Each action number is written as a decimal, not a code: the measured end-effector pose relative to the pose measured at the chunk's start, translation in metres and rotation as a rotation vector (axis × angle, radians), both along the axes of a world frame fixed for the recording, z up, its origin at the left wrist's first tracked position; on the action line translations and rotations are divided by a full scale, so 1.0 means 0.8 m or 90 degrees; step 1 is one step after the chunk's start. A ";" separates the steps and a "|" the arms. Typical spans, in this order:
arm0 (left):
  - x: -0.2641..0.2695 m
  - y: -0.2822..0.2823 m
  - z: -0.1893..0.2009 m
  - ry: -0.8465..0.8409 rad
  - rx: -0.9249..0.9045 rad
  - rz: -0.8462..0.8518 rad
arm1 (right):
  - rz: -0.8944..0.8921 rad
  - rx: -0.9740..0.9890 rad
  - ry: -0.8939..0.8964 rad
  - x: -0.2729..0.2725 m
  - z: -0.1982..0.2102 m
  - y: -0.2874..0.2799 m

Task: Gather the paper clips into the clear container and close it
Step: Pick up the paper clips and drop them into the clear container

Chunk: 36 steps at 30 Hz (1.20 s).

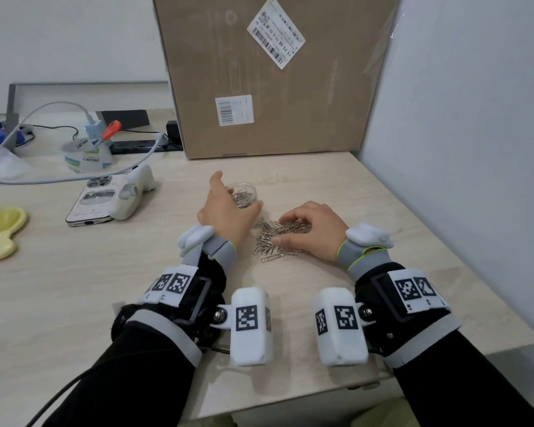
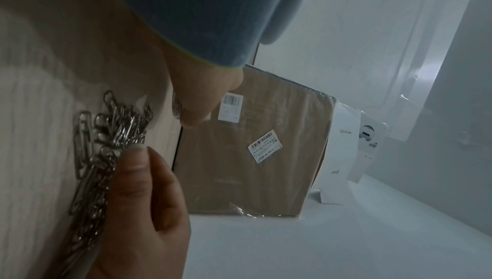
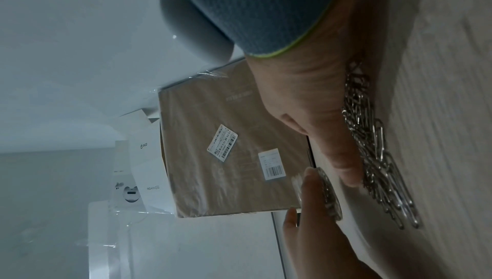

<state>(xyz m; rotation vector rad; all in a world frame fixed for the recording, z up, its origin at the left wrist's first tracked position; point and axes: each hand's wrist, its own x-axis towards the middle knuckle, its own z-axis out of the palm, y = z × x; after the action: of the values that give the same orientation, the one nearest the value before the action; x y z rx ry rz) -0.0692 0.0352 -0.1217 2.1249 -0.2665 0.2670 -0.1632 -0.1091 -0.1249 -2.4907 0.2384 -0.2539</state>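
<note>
A small round clear container (image 1: 249, 187) stands on the table with several silver clips inside. My left hand (image 1: 236, 193) cups it from the near side, thumb on its left and forefinger on its right. In the right wrist view the left hand's fingers (image 3: 306, 186) rest at the container (image 3: 331, 197) rim. A loose pile of paper clips (image 1: 272, 241) lies just right of it. My right hand (image 1: 278, 229) covers the pile, fingers curled onto the clips and thumb (image 2: 138, 157) pressing their near side. The clips (image 3: 378, 148) bunch under that hand.
A big cardboard box (image 1: 275, 81) stands upright just behind the container. A white wall (image 1: 460, 149) runs along the right. A phone (image 1: 94, 201) with a white device, a tape holder (image 1: 87, 158), cables and a yellow object (image 1: 2, 229) lie to the left. The table edge (image 1: 290, 405) is near.
</note>
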 end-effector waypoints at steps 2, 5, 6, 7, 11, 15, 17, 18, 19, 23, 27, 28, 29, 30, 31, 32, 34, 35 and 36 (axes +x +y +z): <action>-0.001 -0.001 -0.001 -0.006 -0.004 -0.027 | 0.018 -0.001 0.000 0.000 0.002 0.001; -0.005 -0.002 -0.002 -0.011 -0.003 -0.070 | 0.029 -0.003 -0.011 0.001 0.005 0.002; -0.007 -0.003 -0.002 -0.013 -0.004 -0.077 | 0.032 -0.001 -0.016 0.002 0.006 0.003; -0.008 -0.004 -0.002 -0.016 -0.004 -0.081 | 0.032 0.004 -0.021 0.002 0.007 0.004; -0.012 -0.007 -0.002 -0.013 -0.002 -0.093 | 0.031 0.016 -0.042 0.001 0.006 0.005; -0.013 -0.008 -0.003 -0.008 -0.007 -0.105 | 0.034 0.017 -0.064 0.001 0.007 0.005; -0.013 -0.008 -0.003 -0.006 -0.006 -0.110 | 0.023 0.015 -0.075 0.002 0.008 0.005; -0.013 -0.008 -0.003 -0.004 -0.006 -0.112 | 0.015 0.017 -0.082 0.003 0.008 0.004; -0.013 -0.008 -0.003 -0.004 -0.006 -0.112 | 0.007 0.022 -0.091 0.003 0.009 0.003; -0.015 -0.008 -0.003 -0.009 0.000 -0.116 | -0.028 0.057 -0.135 0.002 0.010 0.000; -0.015 -0.007 -0.003 -0.009 0.003 -0.124 | -0.076 0.124 -0.195 0.003 0.011 0.000; -0.016 -0.007 -0.002 -0.007 0.004 -0.128 | -0.090 0.131 -0.212 0.003 0.012 0.000; -0.016 -0.007 -0.002 -0.007 0.006 -0.133 | -0.105 0.137 -0.230 0.003 0.013 -0.001; -0.017 -0.007 -0.001 -0.007 0.008 -0.141 | -0.120 0.146 -0.249 0.003 0.014 -0.001; -0.018 -0.007 -0.001 -0.006 0.009 -0.153 | -0.134 0.163 -0.273 0.003 0.015 -0.002; -0.019 -0.008 0.000 -0.003 0.011 -0.169 | -0.148 0.188 -0.301 0.002 0.017 -0.002; -0.023 -0.009 0.002 0.005 0.026 -0.215 | -0.171 0.231 -0.355 0.001 0.021 -0.002; -0.026 -0.009 0.004 0.007 0.038 -0.241 | -0.173 0.242 -0.376 0.000 0.023 -0.002; -0.030 -0.009 0.006 0.009 0.050 -0.267 | -0.170 0.248 -0.391 0.000 0.024 -0.001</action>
<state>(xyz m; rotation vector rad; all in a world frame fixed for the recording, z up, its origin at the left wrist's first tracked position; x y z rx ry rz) -0.0930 0.0276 -0.1169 2.0871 -0.7116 -0.0055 -0.1631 -0.1098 -0.1056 -1.8874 0.3220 -0.9617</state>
